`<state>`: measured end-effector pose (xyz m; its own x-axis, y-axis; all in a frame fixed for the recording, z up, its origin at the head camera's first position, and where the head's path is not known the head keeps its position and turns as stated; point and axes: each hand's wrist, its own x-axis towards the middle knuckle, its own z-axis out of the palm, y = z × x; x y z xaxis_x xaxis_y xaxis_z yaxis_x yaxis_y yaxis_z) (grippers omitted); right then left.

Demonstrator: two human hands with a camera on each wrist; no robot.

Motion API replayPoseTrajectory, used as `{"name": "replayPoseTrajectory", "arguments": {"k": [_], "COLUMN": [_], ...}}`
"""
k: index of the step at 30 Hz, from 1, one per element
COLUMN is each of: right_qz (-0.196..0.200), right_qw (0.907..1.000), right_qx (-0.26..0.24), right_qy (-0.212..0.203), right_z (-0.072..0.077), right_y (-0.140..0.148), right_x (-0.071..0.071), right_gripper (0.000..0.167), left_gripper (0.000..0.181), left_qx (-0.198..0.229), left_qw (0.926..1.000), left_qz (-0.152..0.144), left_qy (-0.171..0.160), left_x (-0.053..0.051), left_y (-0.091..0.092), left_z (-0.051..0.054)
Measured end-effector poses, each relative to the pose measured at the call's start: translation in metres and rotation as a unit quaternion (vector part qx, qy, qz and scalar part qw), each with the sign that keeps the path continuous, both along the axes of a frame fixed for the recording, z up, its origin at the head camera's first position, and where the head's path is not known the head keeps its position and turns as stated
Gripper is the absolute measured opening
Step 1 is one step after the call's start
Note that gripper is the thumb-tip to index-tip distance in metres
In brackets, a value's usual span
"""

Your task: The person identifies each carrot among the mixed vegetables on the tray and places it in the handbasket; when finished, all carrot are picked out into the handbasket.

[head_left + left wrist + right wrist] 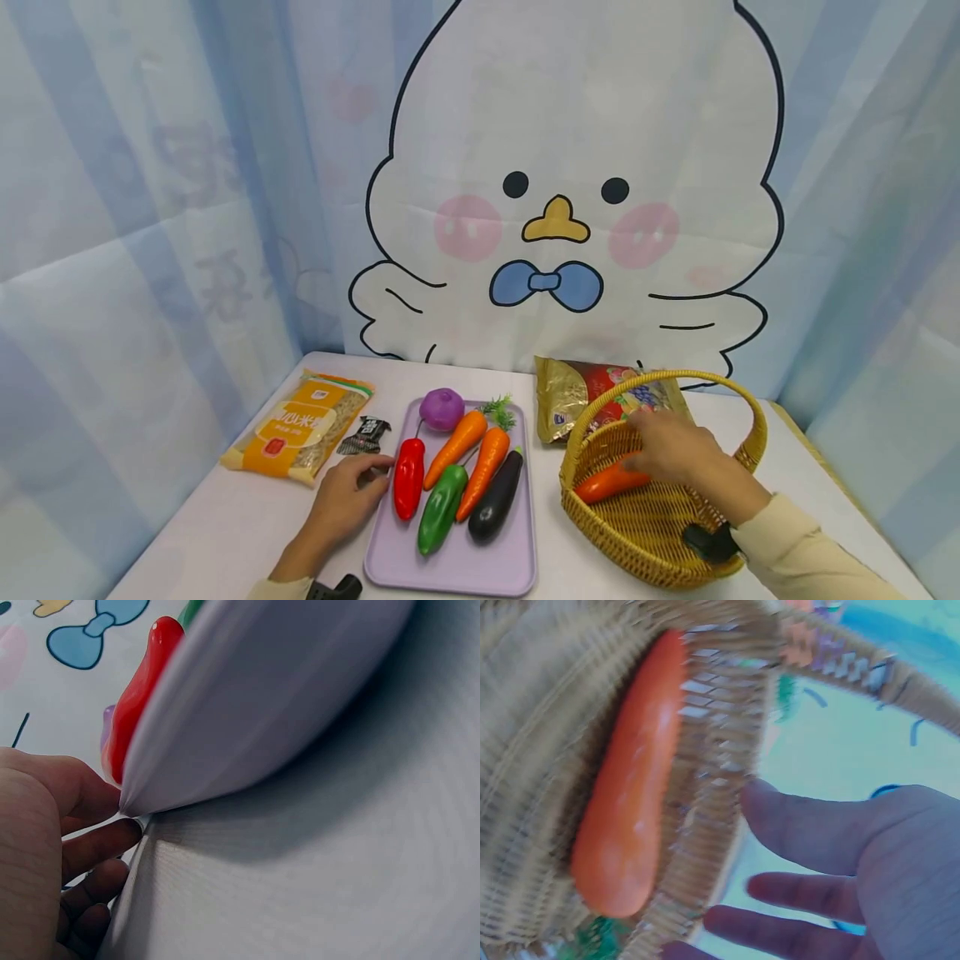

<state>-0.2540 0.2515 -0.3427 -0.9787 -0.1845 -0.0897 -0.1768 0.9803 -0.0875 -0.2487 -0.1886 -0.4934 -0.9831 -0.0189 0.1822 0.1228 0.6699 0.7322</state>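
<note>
My left hand point(348, 492) rests at the left edge of a lilac tray point(450, 575), its fingertips touching the rim beside a red chili pepper point(408, 479). On the tray also lie a green pepper point(442, 510), two carrots point(486, 471), an eggplant point(497, 498) and a purple onion-like vegetable point(442, 409). Over a wicker basket point(637, 546) is my right hand point(671, 450), fingers spread and holding nothing in the right wrist view. Another carrot point(630, 787) lies inside the basket against its wall, apart from the fingers.
Left of the tray are a yellow grain bag point(303, 427) and a small black wrapped packet point(365, 435). A gold and red package point(562, 400) lies behind the basket. The basket's tall handle point(753, 417) arches over it. A printed curtain point(555, 108) stands behind the table.
</note>
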Motion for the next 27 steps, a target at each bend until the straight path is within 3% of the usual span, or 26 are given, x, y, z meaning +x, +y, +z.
{"name": "replayPoseTrajectory", "arguments": {"k": [6,12,16,21,27], "right_qz": [0.025,0.062,0.107,0.18,0.213], "right_qw": [0.9975,0.9875,0.9761,0.9553,0.9366], "right_qx": [-0.047,-0.105,-0.141,-0.177,-0.202], "right_qy": [-0.047,-0.1,-0.126,-0.153,-0.191], "right_z": [0.009,0.02,0.025,0.028,0.03], "right_y": [-0.011,-0.023,-0.028,-0.034,-0.046], "right_x": [0.008,0.015,0.02,0.022,0.027], "right_gripper": [0.061,0.048,0.032,0.016,0.024], "left_gripper": [0.029,0.029,0.029,0.03,0.029], "left_qx": [-0.005,-0.005,-0.003,-0.003,-0.002], "left_qw": [1.0,1.0,1.0,1.0,1.0], "left_qz": [0.0,0.0,0.001,0.001,0.002], "left_qy": [0.004,0.004,0.0,-0.002,0.001], "left_x": [0.0,0.0,0.0,0.0,0.0], "left_y": [0.001,0.001,0.0,0.001,0.001], "left_z": [0.0,0.0,-0.001,0.001,0.0]}}
